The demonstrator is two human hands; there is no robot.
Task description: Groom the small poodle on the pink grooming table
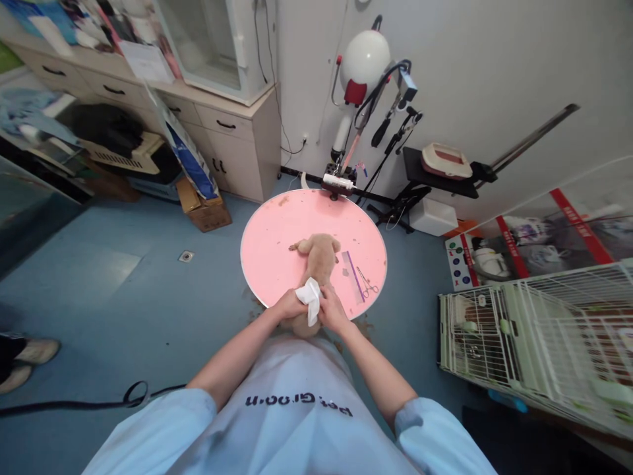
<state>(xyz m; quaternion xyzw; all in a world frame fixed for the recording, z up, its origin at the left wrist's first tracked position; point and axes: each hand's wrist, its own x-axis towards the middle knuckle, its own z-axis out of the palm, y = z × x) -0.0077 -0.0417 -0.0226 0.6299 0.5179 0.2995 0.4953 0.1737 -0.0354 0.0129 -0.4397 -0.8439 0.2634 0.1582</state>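
A small tan dog (319,257) lies on a round pink grooming table (277,237), its body stretched away from me. My left hand (287,305) is closed on the dog's near end at the table's front edge. My right hand (332,309) grips a white wipe (310,298) pressed against the dog between both hands. The dog's near end is partly hidden under my hands and the wipe.
A comb (352,269) and scissors-like clamps (366,284) lie on the table right of the dog. A white dryer on a stand (364,63) is behind the table. Wire cages (539,336) stand at right, cabinets (222,132) at back left. Someone's shoes (24,359) show at far left.
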